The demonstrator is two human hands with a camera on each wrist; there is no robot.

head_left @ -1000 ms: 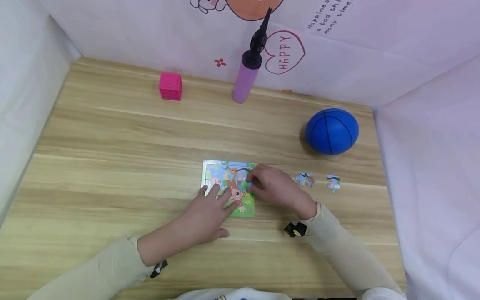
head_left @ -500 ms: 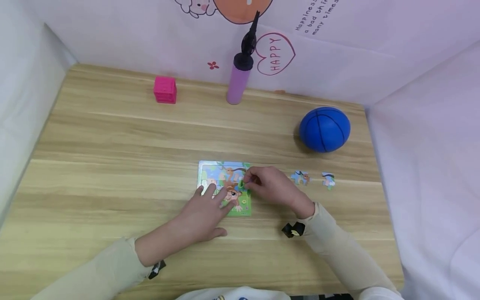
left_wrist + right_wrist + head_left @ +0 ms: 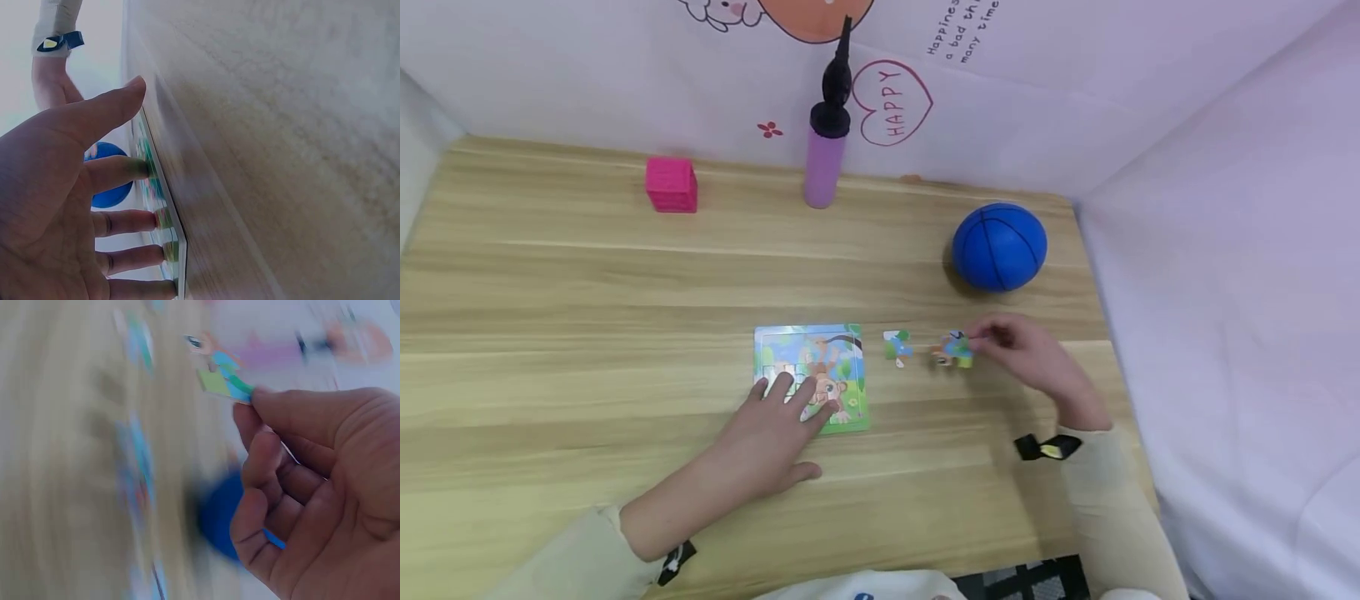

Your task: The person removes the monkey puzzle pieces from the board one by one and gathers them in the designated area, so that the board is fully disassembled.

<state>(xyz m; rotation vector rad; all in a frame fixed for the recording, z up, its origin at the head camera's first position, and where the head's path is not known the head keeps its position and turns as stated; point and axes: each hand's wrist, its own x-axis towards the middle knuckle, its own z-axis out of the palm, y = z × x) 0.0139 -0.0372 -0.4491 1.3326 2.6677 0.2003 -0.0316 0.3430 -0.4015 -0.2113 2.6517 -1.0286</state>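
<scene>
Here a puzzle piece [image 3: 953, 351] is pinched at its edge between the thumb and curled fingers of the right hand [image 3: 1026, 350], and it is held just above the bench [image 3: 587, 283]. In the right wrist view the same piece [image 3: 222, 381] is seen sticking out past the fingertips [image 3: 262, 400], though much of that view is blurred. A second loose piece [image 3: 897, 345] lies flat on the bench just to the left of the held one, between the two hands. The left hand [image 3: 767, 433] is laid flat with straight, spread fingers on the near part of the puzzle board [image 3: 811, 375], and nothing is gripped by it. Beyond the right hand a blue ball [image 3: 999, 247] is set near the far wall. Farther back, beyond the left hand, a purple pump [image 3: 824, 150] stands upright and a pink cube [image 3: 671, 185] sits to its left.
</scene>
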